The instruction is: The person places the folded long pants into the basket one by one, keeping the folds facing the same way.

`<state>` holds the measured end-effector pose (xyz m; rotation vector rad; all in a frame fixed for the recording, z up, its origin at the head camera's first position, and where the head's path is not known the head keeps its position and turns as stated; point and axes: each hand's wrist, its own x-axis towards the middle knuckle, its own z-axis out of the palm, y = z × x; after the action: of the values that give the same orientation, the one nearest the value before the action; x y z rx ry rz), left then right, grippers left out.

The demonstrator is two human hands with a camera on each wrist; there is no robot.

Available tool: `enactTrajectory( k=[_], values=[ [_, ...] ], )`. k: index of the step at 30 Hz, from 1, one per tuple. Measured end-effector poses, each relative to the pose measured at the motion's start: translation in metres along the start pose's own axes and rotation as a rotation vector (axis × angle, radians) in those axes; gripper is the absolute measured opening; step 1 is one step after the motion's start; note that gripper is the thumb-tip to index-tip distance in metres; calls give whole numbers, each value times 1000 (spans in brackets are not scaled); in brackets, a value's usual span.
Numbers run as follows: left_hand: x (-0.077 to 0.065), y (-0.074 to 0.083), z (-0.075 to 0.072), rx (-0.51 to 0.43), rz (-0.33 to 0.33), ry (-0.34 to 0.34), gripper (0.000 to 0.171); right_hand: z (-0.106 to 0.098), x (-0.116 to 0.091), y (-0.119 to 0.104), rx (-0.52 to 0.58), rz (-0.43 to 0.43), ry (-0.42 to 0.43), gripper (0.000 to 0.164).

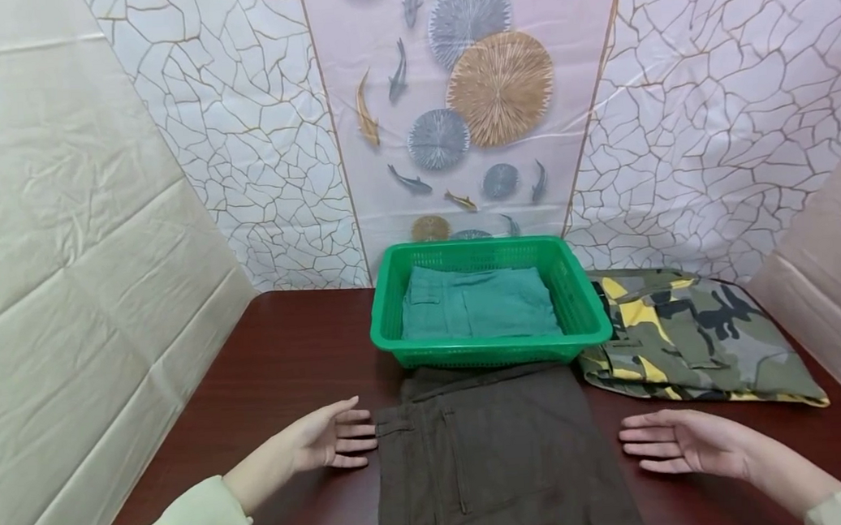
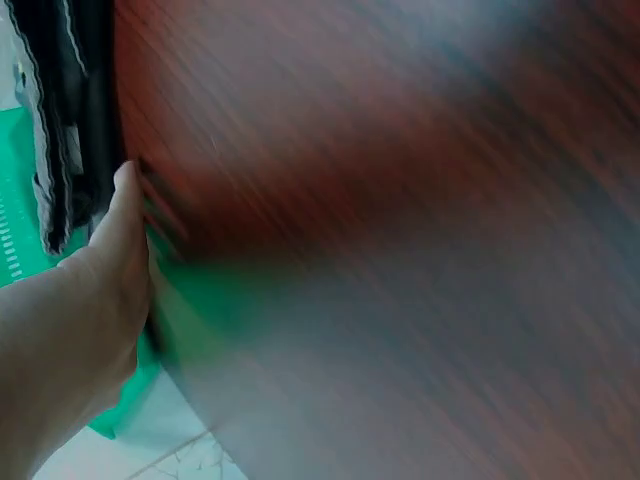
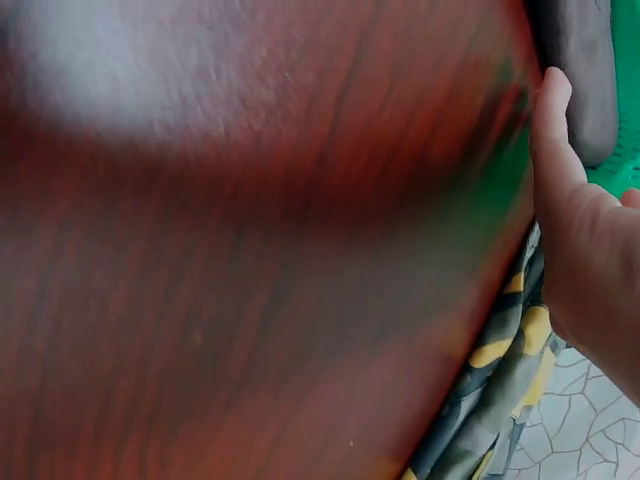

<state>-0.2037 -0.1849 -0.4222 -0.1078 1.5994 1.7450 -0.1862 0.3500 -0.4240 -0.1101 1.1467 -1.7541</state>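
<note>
Dark brown folded trousers (image 1: 507, 460) lie flat on the table in front of the green basket. My left hand (image 1: 330, 439) is at their left side, fingers extended and fingertips right at the waistband edge. On the other side, my right hand (image 1: 685, 443) has its fingers extended toward the trousers, with a strip of table between. Both palms face inward, and neither hand holds anything. In the left wrist view the left hand (image 2: 115, 255) appears beside the trousers' layered edge (image 2: 60, 130). The right wrist view has the right hand (image 3: 580, 210) near a rounded fold of the trousers (image 3: 585, 80).
A green plastic basket (image 1: 492, 349) holds folded teal trousers (image 1: 478, 303) at the back of the table. Folded camouflage trousers (image 1: 697, 341) with yellow patches lie to its right. The dark red-brown table (image 1: 288, 353) is bordered by patterned and pale cloth walls (image 1: 83, 262).
</note>
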Motion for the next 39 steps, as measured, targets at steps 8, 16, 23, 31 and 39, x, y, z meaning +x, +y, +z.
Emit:
enactTrajectory(
  k=[8,16,23,31,39],
  values=[
    [4,-5,8,-35,-18,3,69,5,3,5,46,21,21,49],
    [10,-4,11,-9,-1,-17,71,10,10,7,82,44,68,46],
    [12,-1,9,-14,-39,-30,84,15,21,5,56,43,98,46],
    [18,0,14,78,6,-116,77,17,27,6,-19,52,159,44],
    [22,0,29,113,29,-133,55,27,41,8,-95,50,275,46]
  ],
)
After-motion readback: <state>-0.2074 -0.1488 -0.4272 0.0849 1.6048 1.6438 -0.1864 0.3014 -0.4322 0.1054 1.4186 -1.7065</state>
